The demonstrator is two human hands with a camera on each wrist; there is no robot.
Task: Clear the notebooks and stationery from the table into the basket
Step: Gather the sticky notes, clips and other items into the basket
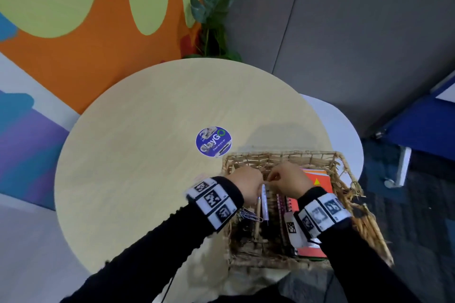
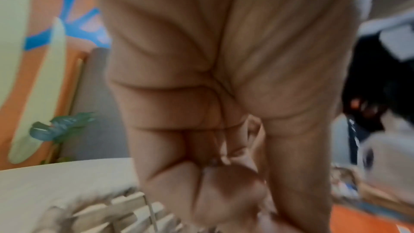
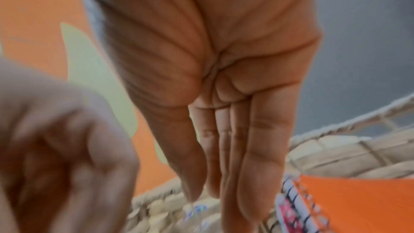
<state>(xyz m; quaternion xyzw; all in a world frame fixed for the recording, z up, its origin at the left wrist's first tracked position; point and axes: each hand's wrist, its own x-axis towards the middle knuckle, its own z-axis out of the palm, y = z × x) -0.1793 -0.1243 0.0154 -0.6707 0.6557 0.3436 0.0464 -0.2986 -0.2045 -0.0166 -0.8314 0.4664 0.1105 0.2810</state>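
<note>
A wicker basket (image 1: pixel 283 155) stands on the right front of the round table (image 1: pixel 147 167). Inside lie an orange notebook (image 1: pixel 320 182), a pink spiral notebook (image 1: pixel 283 204), pens (image 1: pixel 264 206) and paper clips (image 1: pixel 250 215). My left hand (image 1: pixel 246 184) hovers over the basket's left part, fingers curled; the pens' top ends run up under it. The left wrist view shows those curled fingers (image 2: pixel 190 174) round something small and grey. My right hand (image 1: pixel 288 179) is beside it, with fingers (image 3: pixel 257 148) straight and together, pointing down into the basket (image 3: pixel 336 150) by the orange notebook (image 3: pixel 363 201).
A round blue sticker (image 1: pixel 213 141) marks the table's middle. A white seat (image 1: pixel 344 135) stands just beyond the basket on the right. A potted plant (image 1: pixel 214 19) and a painted wall rise behind the table. The basket overhangs the table's near right edge.
</note>
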